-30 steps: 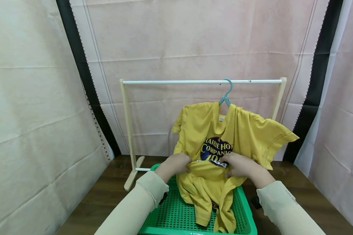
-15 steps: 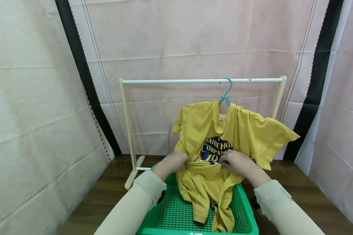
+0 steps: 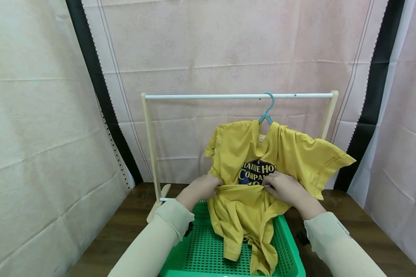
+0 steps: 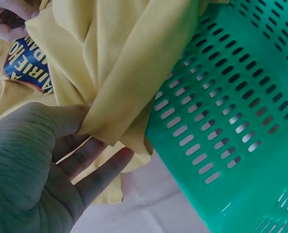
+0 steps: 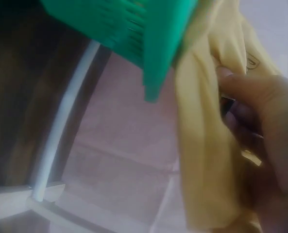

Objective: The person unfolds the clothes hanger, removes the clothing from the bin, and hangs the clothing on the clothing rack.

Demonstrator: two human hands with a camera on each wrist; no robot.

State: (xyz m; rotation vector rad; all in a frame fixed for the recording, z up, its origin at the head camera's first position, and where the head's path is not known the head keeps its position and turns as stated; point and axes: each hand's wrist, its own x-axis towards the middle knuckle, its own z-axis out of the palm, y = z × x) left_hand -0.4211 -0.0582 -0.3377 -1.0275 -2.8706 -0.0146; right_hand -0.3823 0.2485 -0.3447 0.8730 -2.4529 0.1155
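A yellow T-shirt [image 3: 242,150] with a dark blue printed logo hangs on a light blue hanger [image 3: 267,111], hooked over the white rail. My left hand [image 3: 202,189] pinches the shirt's fabric at its left side; in the left wrist view its thumb and fingers close on a yellow fold. At the right, my right hand [image 3: 287,188] pinches the cloth just below the logo. Between the hands a fold of fabric stretches across and covers the logo's lower part. The shirt's lower portion droops into the green basket [image 3: 197,246].
The clothes rack has a white rail [image 3: 194,97] and cream posts [image 3: 150,150]. It stands on a dark wooden table [image 3: 114,227]. Pale cloth walls [image 3: 228,46] surround the table on the back and sides.
Both hands have risen slightly with the gripped fabric. The fold between them now covers more of the logo. The right fingers, loosely on the cloth earlier, now pinch it.
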